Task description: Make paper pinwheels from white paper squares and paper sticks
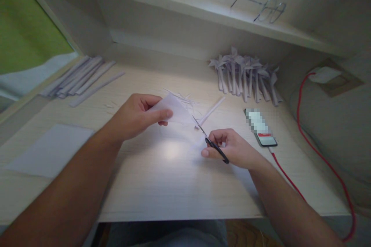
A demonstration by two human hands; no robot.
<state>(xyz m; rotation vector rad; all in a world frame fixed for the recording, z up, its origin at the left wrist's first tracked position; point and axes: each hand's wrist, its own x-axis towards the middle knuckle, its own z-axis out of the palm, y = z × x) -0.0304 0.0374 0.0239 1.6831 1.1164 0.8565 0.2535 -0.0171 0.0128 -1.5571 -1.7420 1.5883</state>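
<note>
Left hand (136, 117): its grip pinched the folded paper (176, 111) above mid-surface (174, 185).
Right hand (232, 148): its grip closed round the scissors (210, 141); blades touched the paper's right edge.

Desk layout, seen from above the hands

Mid-frame on the desk (174, 185), the left hand (136, 117) pinches a paper piece (176, 112); scissors (210, 141) in the right hand (232, 148) lie right of it. Rolled strips (81, 77) upper left, a sheet (52, 148) far left, pinwheels (246, 75) upper right, phone (261, 127) below them, probably glasses (266, 9) on the shelf (174, 2).
</note>
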